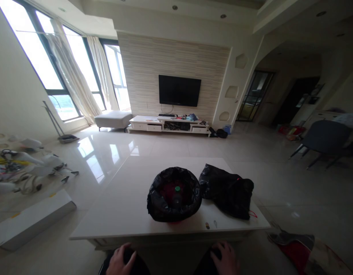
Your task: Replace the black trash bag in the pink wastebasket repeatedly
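My left hand (119,261) rests on my left knee at the bottom edge, fingers curled over the dark trouser cloth. My right hand (226,259) lies the same way on my right knee. Neither holds an object. In front of them stands a low white table (122,206). On it sits a small bin lined with a black bag (174,194), and a bottle with a green cap (177,188) shows inside. A crumpled black plastic bag (226,190) with a red tie lies just to its right.
A white flat box (33,217) and scattered white items (27,168) lie on the glossy floor at left. A red and grey cloth (299,248) lies at lower right. A dark chair (325,143) stands at right. A TV (179,90) hangs above a white cabinet.
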Demonstrator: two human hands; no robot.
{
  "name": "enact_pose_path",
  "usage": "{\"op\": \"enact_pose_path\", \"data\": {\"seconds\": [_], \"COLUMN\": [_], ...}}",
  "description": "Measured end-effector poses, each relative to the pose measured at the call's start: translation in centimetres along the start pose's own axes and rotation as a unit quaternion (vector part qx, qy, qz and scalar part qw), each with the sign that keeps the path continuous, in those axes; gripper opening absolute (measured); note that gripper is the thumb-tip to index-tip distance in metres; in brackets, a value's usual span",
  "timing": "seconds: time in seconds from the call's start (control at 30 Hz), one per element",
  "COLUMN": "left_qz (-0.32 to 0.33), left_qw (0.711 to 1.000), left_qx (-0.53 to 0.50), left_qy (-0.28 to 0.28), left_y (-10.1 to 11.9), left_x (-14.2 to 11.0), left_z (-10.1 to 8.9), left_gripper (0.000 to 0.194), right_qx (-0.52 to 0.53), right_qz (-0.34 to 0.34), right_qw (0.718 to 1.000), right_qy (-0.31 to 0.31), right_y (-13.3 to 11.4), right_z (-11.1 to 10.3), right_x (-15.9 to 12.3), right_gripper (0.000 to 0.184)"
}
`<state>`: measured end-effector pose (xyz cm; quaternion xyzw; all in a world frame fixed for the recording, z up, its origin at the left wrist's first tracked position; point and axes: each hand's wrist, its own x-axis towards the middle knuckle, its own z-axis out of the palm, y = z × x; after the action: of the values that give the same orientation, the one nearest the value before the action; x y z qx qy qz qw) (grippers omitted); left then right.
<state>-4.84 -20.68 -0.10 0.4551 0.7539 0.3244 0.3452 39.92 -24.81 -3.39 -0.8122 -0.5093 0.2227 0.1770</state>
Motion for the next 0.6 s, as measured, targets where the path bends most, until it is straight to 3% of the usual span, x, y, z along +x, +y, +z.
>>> {"op": "enact_pose_path", "data": {"seconds": [0.07,0.1,0.13,0.23,0.27,0.33,0.4,0.47,0.6], "left_qz": [-0.054,-0.105,-0.147,-0.164,-0.161,-0.159,-0.160,-0.164,-0.205], "left_qw": [0.980,0.961,0.939,0.879,0.868,0.858,0.855,0.854,0.866], "left_qx": [-0.178,-0.246,-0.298,-0.420,-0.442,-0.462,-0.468,-0.469,-0.431], "left_qy": [-0.068,-0.077,-0.085,-0.153,-0.161,-0.159,-0.155,-0.154,-0.149], "left_y": [3.8,5.7,7.6,12.0,12.9,14.1,14.6,14.7,15.3], "left_x": [0.8,1.0,1.1,1.0,0.9,0.7,0.6,0.5,0.5], "left_z": [1.3,2.0,2.6,3.8,3.9,3.7,3.2,2.9,3.1], "left_gripper": [0.047,0.046,0.044,0.035,0.029,0.016,0.009,0.010,0.033], "right_qx": [0.194,0.297,0.393,0.594,0.625,0.661,0.678,0.681,0.676], "right_qz": [0.029,0.046,0.065,0.139,0.158,0.181,0.199,0.213,0.213], "right_qw": [0.980,0.952,0.914,0.778,0.743,0.699,0.683,0.682,0.690], "right_qy": [-0.037,-0.053,-0.073,-0.152,-0.179,-0.207,-0.188,-0.158,-0.146], "right_y": [-2.2,-3.6,-5.2,-10.2,-11.7,-14.4,-16.3,-17.4,-18.2], "right_z": [-1.6,-2.3,-3.0,-4.6,-5.0,-5.9,-6.7,-7.4,-8.5], "right_x": [1.6,2.4,3.0,3.9,4.0,4.1,4.4,4.7,4.7], "right_gripper": [0.038,0.042,0.046,0.045,0.038,0.021,0.009,0.011,0.009]}}
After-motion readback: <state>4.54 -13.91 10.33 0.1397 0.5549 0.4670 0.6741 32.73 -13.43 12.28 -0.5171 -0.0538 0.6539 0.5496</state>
